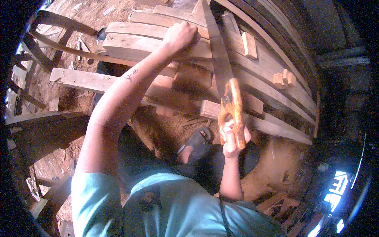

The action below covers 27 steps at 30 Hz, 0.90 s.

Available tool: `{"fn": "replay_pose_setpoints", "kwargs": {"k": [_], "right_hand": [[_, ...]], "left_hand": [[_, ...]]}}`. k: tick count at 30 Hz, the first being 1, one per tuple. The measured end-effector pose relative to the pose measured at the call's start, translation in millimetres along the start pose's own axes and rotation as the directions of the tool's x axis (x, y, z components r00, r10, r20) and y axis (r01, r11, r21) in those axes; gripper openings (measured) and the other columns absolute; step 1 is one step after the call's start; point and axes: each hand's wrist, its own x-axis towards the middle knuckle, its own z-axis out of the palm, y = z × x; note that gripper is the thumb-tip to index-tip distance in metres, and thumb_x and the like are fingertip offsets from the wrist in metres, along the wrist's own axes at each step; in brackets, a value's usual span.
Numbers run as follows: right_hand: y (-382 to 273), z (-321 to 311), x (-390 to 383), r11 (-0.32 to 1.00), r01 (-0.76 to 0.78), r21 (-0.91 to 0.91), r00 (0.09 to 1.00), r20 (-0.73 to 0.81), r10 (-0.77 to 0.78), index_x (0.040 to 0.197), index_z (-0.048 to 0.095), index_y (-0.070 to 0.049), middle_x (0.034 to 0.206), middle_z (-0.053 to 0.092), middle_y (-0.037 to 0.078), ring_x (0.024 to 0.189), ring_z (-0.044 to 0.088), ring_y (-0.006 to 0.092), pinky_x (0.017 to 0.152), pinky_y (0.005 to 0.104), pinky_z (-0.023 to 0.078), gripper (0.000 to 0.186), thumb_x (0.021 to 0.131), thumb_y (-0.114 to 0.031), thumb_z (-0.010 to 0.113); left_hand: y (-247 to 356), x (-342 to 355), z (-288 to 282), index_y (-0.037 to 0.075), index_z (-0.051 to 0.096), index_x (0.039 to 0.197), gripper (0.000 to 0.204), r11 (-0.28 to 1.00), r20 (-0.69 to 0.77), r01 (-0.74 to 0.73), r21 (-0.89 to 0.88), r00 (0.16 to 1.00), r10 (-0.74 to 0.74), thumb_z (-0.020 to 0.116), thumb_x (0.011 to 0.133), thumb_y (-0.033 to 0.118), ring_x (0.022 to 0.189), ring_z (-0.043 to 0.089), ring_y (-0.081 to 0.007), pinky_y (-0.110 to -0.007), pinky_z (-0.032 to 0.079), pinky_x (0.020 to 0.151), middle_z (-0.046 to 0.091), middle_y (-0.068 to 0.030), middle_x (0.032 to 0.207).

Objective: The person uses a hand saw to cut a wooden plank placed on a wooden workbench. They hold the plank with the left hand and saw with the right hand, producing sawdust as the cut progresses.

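My right hand [235, 136] is wrapped around the orange-brown wooden handle of a handsaw [233, 100]. The saw's long, wide metal blade stretches away from me, over or against the wooden beams; I cannot tell whether its teeth are in the wood. My left arm reaches forward, and my left hand [181, 36] is closed at a pale beam [136, 46], to the left of the blade. Its fingers curl out of sight, so what they hold, if anything, is hidden. A shorter wood piece [211, 110] lies just left of the saw handle.
Several long beams [276, 77] lie side by side across the front. Small wood blocks [283, 79] and a short offcut [249, 45] sit on them at the right. Curved timber [65, 23] stands at the far left. My sandalled foot [197, 138] is on the sawdust-covered ground below.
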Motion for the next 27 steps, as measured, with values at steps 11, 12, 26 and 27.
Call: {"fn": "replay_pose_setpoints", "kwargs": {"k": [11, 12, 26, 27], "right_hand": [[19.5, -15.2, -32.6, 0.987, 0.079, -0.141, 0.992, -0.088, -0.092, 0.099, 0.070, 0.003, 0.089, 0.071, 0.010, 0.071, 0.066, 0.0155, 0.062, 0.0317, 0.055, 0.016, 0.086, -0.006, 0.066], [21.5, -22.0, -32.2, 0.994, 0.047, -0.100, 0.997, -0.053, -0.053, 0.099, 0.070, 0.003, 0.088, 0.071, 0.009, 0.071, 0.066, 0.0151, 0.062, 0.0312, 0.055, 0.016, 0.086, -0.006, 0.066], [4.9, -14.2, -6.6, 0.996, 0.052, -0.068, 0.997, 0.066, -0.047, 0.095, 0.068, 0.000, 0.084, 0.067, 0.006, 0.069, 0.063, 0.0124, 0.061, 0.0293, 0.050, 0.012, 0.089, -0.006, 0.060], [5.8, -12.1, -7.4, 0.999, 0.026, -0.037, 0.997, 0.070, -0.023, 0.095, 0.068, 0.000, 0.085, 0.068, 0.006, 0.069, 0.063, 0.0120, 0.061, 0.0292, 0.050, 0.012, 0.089, -0.006, 0.060]], "left_hand": [[-1.9, 0.6, 3.7, -0.001, 0.073, 0.086, 0.028, 1.000, -0.054, -0.030, -0.002, 0.998, 0.030, 0.059, 0.094, 0.022, 0.083, 0.073, -0.0449, -0.053, 0.061, 0.075, 0.072, -0.0277, 0.087], [0.3, 2.3, 3.2, -0.001, 0.073, 0.086, 0.027, 1.000, -0.053, -0.025, 0.009, 0.998, 0.025, 0.059, 0.094, 0.022, 0.084, 0.073, -0.0448, -0.052, 0.061, 0.075, 0.072, -0.0277, 0.087], [-4.9, -3.4, 4.4, 0.005, 0.068, 0.101, 0.032, 0.984, -0.292, 0.131, 0.117, 0.952, -0.092, 0.056, 0.096, 0.034, 0.100, 0.070, -0.0388, -0.050, 0.056, 0.086, 0.073, -0.0198, 0.101], [-11.3, -1.9, 7.6, 0.005, 0.067, 0.104, 0.032, 0.985, -0.259, 0.121, 0.123, 0.962, -0.086, 0.057, 0.095, 0.034, 0.105, 0.068, -0.0384, -0.050, 0.055, 0.089, 0.072, -0.0194, 0.105]]}}
